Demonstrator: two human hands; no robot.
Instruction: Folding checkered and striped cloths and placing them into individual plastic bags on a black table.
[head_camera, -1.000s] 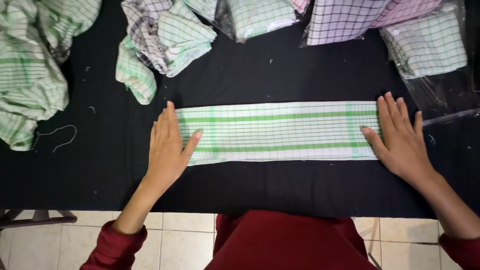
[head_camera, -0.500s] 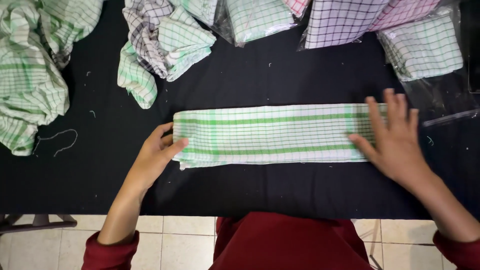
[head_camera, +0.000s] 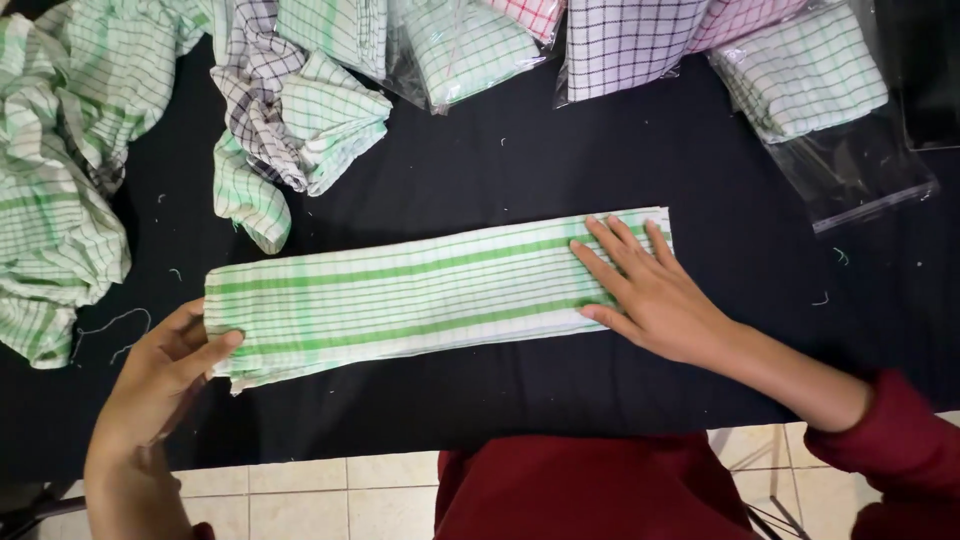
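Green-striped white checked cloth (head_camera: 430, 295), folded into a long narrow band, lies across the black desk (head_camera: 520, 170) before us. Our left hand (head_camera: 160, 380) pinches its left end, thumb on top, fingers clamped on the edge. Our right hand (head_camera: 650, 290) presses flat on its right end, fingers spread. Crumpled green checked cloths (head_camera: 60, 180) lie at left; bagged folded cloths (head_camera: 800, 80) lie beyond.

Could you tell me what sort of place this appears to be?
Probably a small textile packing workstation: a black-covered table holds a folded green-striped cloth, loose checked cloths heaped at one side, and folded cloths in clear plastic bags.
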